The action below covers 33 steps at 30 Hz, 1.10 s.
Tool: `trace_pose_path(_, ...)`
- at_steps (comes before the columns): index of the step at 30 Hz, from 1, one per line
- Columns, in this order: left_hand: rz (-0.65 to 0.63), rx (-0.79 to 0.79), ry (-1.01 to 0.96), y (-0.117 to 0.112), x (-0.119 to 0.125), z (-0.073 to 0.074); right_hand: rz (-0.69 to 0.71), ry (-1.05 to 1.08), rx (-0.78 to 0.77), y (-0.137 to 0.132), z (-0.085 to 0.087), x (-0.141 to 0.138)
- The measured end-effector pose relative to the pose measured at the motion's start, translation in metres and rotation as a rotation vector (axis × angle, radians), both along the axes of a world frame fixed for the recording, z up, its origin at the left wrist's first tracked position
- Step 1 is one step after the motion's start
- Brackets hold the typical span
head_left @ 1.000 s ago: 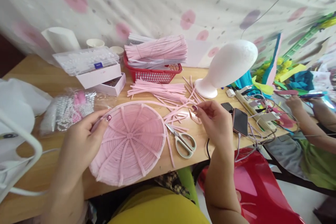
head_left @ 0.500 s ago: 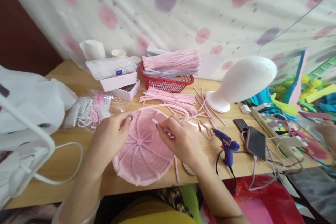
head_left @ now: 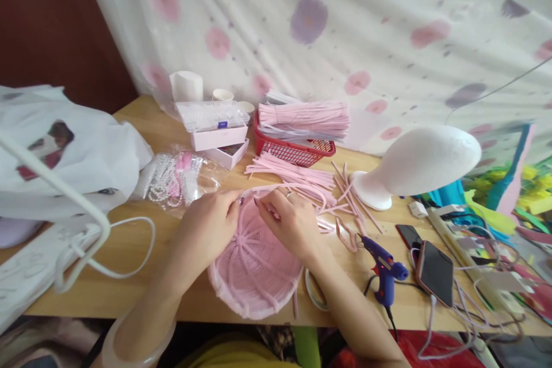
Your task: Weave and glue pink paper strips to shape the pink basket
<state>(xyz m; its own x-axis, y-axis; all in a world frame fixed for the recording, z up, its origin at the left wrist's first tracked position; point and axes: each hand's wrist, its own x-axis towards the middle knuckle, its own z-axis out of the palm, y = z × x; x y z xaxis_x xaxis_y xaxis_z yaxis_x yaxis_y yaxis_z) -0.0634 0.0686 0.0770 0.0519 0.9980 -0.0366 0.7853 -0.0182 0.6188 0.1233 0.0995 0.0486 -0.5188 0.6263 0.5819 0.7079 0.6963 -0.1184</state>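
Observation:
A round pink woven basket (head_left: 254, 270) lies at the table's front edge. My left hand (head_left: 213, 224) grips its far left rim with curled fingers. Close beside it, my right hand (head_left: 287, 221) pinches the same far rim, where a long pink strip (head_left: 302, 188) arcs off to the right. Both sets of fingertips meet at the rim's top. Loose pink strips (head_left: 293, 169) lie just behind the basket.
A red basket (head_left: 297, 152) holds a strip bundle. A pink box (head_left: 218, 135), a bag of beads (head_left: 172, 178), white foam head (head_left: 422, 161), blue glue gun (head_left: 382, 267), phones (head_left: 433, 264) and a power strip (head_left: 466, 247) crowd the table. White bag (head_left: 64, 155) at left.
My right hand came from the loose strips at right onto the basket's far rim, meeting the left hand. The view shifted, and a glue gun now shows where scissors lay.

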Motion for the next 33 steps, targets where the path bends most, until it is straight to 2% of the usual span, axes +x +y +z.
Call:
trace_pose_path(11,0.008,0.005,0.004,-0.0029,0.0023,-0.0009,-0.005,0.017,0.090,-0.0007,-0.0043,0.0006)
trace_pose_path(33,-0.010,0.041,-0.024,-0.0024,0.0021,-0.0036,0.004,0.081,0.090,-0.0034,-0.0066,0.0042)
